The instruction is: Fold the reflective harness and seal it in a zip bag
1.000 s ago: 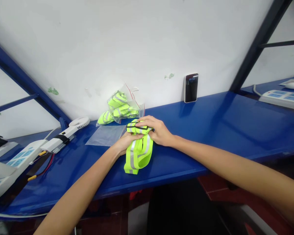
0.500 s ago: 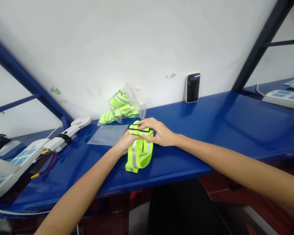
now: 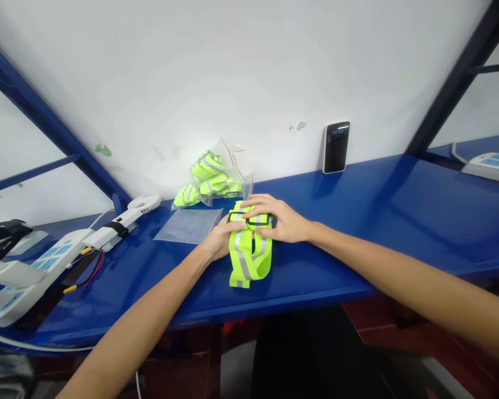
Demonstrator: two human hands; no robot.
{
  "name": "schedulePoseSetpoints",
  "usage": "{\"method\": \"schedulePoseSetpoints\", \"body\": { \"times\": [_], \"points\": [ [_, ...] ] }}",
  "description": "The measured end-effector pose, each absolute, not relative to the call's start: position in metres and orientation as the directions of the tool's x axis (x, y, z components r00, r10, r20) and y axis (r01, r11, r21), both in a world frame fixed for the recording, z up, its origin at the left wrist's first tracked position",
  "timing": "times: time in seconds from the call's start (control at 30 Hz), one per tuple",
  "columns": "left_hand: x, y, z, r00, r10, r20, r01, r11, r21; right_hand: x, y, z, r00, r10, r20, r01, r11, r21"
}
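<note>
Both hands hold a neon-yellow reflective strap with silver stripes and black buckle frames, partly folded on the blue table. Its loose loop hangs toward the table's front edge. My left hand is closed around the left side of the folded part, its thumb across the top and its other fingers mostly hidden beneath. From the right, my right hand grips the folded part near a black buckle, fingers on top and thumb lower down. Left of the strap lies a flat clear plastic bag.
Clear zip bags with more yellow straps lean against the wall. A phone-like device stands upright farther right. On the left lie a white handheld fan, a power strip and wires with yellow connectors. Blue table extends rightward.
The camera view has shifted slightly. My left thumb now lies over the top of the folded strap, and the black buckle frames show more clearly. Both hands still hold the strap.
</note>
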State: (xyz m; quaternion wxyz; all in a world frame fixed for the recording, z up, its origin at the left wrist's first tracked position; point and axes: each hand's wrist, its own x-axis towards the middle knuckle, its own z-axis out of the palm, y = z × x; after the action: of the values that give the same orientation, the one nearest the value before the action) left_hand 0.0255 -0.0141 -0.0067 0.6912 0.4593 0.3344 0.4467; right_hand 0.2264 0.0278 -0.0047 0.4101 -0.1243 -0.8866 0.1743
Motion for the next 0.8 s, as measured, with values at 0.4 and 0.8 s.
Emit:
{"method": "schedulePoseSetpoints", "body": {
  "times": [0.4,0.8],
  "points": [
    [0.013,-0.01,0.0,0.277,0.961,0.021,-0.3,0.065,0.952,0.223,0.018,-0.003,-0.42,0.635,0.648,-0.003,0.713,-0.701],
    [0.007,0.002,0.001,0.072,0.986,0.153,-0.364,-0.117,0.924,0.225,0.015,0.0,-0.54,0.44,0.718,0.179,0.893,-0.412]
  ]
}}
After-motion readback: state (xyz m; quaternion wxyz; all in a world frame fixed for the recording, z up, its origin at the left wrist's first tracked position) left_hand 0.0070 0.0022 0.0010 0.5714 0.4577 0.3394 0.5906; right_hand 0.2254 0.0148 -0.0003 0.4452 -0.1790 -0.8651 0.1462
